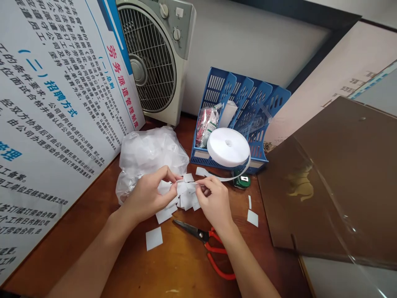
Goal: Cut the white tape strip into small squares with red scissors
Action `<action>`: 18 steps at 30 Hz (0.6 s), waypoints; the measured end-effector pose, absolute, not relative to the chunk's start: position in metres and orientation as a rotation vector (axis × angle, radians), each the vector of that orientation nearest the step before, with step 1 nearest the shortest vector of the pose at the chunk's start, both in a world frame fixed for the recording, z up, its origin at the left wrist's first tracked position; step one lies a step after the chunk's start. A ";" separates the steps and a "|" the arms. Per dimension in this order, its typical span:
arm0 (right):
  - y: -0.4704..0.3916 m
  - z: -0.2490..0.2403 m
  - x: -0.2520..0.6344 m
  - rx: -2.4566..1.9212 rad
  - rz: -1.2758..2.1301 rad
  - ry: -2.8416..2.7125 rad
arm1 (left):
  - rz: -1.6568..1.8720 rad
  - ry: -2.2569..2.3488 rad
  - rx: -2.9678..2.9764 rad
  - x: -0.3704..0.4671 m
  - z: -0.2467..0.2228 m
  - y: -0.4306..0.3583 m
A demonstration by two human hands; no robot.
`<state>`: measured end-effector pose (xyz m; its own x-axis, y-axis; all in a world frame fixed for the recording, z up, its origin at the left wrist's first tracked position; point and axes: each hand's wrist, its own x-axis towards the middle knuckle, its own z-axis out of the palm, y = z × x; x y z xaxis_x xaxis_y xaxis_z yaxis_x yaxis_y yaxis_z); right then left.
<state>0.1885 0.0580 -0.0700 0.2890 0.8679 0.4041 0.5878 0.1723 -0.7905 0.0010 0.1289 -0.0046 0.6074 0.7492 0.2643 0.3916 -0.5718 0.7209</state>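
A thin white strip (pixel 187 182) runs between left hand (pixel 154 189) and right hand (pixel 214 199) — each grip pinched closed on it — above flat, squarish white pieces (pixel 186 198), near red-handled scissors (pixel 203 236) on the glossy wooden surface (pixel 173 269).

Shows white on the tape roll (pixel 221 150) and small squares (pixel 186 199), orange-red on the scissor handles (pixel 221 250), blue on the file rack (pixel 246 87). Carries black, blue and red lettering (pixel 61 98) on the white signboard (pixel 71 120), a gold animal motif (pixel 301 185) on the brown panel (pixel 338 174).
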 end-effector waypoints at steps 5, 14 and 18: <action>0.052 -0.064 0.178 -1.351 0.510 -1.567 | 1.000 0.815 2.186 0.003 -0.008 0.121; 0.049 -0.032 0.241 -1.624 -0.085 -1.288 | 0.658 0.629 2.284 0.028 -0.029 0.099; 0.065 -0.021 0.270 -1.859 -0.384 -1.527 | 0.538 0.495 2.325 0.035 -0.034 0.089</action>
